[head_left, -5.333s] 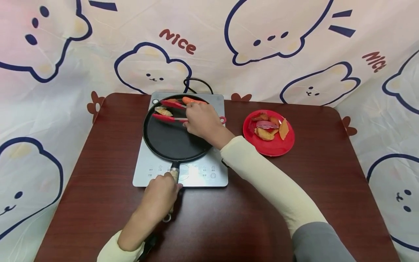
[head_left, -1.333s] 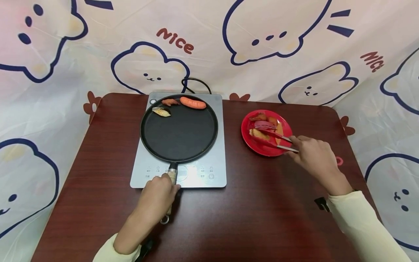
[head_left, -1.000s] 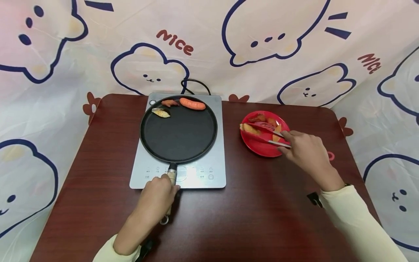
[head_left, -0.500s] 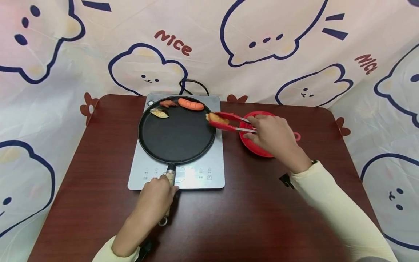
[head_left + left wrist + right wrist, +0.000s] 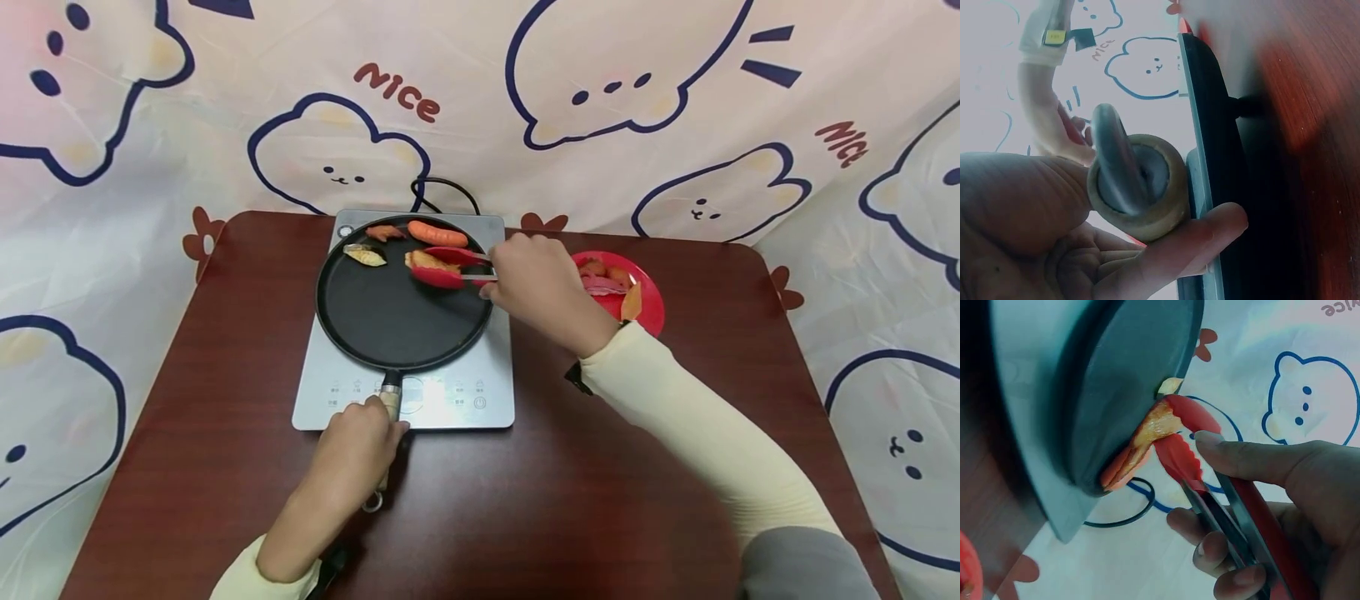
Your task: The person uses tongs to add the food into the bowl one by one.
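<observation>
My left hand (image 5: pixel 358 450) grips the handle (image 5: pixel 391 400) of a round black frying pan (image 5: pixel 397 329) on a silver induction cooktop (image 5: pixel 465 408). In the left wrist view, fingers lie around the handle's pale end (image 5: pixel 1175 165) with its metal ring. My right hand (image 5: pixel 536 287) holds red-tipped tongs (image 5: pixel 442 279). Between their tips is a golden-brown piece of food like a chicken wing (image 5: pixel 1155 428), over the upper right of the pan. At the pan's far side lie a sausage (image 5: pixel 437 233), a small reddish-brown piece (image 5: pixel 385 232) and a mussel-like yellow piece (image 5: pixel 365 255).
A red plate (image 5: pixel 651 312) to the right carries several food pieces, among them a pink slice (image 5: pixel 602 285) and an orange wedge (image 5: pixel 632 302); my right forearm passes over its near side. A black cord (image 5: pixel 457 185) loops behind the cooktop. A patterned cloth (image 5: pixel 480 125) backs the brown table (image 5: pixel 480 517).
The tongs left the pan for the plate, picked up the wing-like piece there, and my right hand carried it left over the pan. My left hand stayed on the handle.
</observation>
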Available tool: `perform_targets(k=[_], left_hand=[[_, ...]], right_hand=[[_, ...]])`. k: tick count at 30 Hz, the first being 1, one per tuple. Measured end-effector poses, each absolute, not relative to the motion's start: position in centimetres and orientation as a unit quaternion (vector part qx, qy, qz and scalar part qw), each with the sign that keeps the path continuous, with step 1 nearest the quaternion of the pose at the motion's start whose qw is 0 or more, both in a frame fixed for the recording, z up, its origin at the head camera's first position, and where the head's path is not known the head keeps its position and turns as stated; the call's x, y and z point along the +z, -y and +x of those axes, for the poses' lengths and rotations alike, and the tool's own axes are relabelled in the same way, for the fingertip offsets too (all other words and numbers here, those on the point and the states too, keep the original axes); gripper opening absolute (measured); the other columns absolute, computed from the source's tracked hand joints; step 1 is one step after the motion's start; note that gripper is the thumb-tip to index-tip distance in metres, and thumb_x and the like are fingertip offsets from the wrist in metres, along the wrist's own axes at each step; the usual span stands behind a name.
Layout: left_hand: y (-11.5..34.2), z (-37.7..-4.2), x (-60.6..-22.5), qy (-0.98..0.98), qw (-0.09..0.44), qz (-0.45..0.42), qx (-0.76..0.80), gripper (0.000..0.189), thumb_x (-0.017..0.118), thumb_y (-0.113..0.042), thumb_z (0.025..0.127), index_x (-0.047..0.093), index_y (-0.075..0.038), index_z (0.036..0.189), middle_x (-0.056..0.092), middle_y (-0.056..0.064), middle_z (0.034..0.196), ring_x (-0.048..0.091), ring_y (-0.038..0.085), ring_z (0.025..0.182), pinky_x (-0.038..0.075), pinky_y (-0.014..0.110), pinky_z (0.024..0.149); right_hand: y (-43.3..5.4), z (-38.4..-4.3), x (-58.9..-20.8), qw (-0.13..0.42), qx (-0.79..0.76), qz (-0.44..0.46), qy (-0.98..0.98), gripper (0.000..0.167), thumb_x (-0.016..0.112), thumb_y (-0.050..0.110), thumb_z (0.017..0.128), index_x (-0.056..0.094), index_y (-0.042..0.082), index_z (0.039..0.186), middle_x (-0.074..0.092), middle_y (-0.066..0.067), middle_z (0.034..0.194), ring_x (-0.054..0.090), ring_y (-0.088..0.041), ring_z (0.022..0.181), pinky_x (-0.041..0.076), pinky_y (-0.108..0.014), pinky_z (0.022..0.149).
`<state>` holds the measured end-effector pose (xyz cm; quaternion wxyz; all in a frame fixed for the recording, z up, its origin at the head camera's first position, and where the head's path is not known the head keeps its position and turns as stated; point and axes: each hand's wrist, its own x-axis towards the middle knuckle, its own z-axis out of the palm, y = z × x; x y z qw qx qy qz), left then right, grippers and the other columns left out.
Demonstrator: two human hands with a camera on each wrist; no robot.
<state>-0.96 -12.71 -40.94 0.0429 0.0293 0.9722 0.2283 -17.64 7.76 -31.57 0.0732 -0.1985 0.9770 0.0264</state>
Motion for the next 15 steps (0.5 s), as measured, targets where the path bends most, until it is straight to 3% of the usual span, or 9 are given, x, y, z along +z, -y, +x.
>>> perform_targets(k=[6, 15], left_hand=[[12.7, -0.9, -41.0, -0.972, 0.038, 0.026, 0.230, 0.029, 0.080, -0.015, 0.087, 0.062, 0.008, 0.082, 0.064, 0.026, 0.068, 0.067, 0.042, 0.060, 0.052, 0.051, 0.052], [12.8, -1.0, -41.0, -0.972, 0.040, 0.030, 0.231, 0.029, 0.080, -0.015, 0.087, 0.061, 0.007, 0.081, 0.064, 0.025, 0.068, 0.068, 0.041, 0.060, 0.053, 0.050, 0.053]], right_hand=[[-5.8, -18.6, -32.0, 0.076, 0.047, -0.197, -0.976, 0.030, 0.077, 0.040, 0.088, 0.072, 0.012, 0.095, 0.062, -0.003, 0.076, 0.060, -0.021, 0.067, 0.052, -0.031, 0.056], [-3.4, -19.4, -32.4, 0.104, 0.050, -0.178, -0.977, 0.028, 0.071, 0.040, 0.093, 0.071, 0.014, 0.101, 0.061, -0.002, 0.079, 0.060, -0.019, 0.076, 0.050, -0.028, 0.056]])
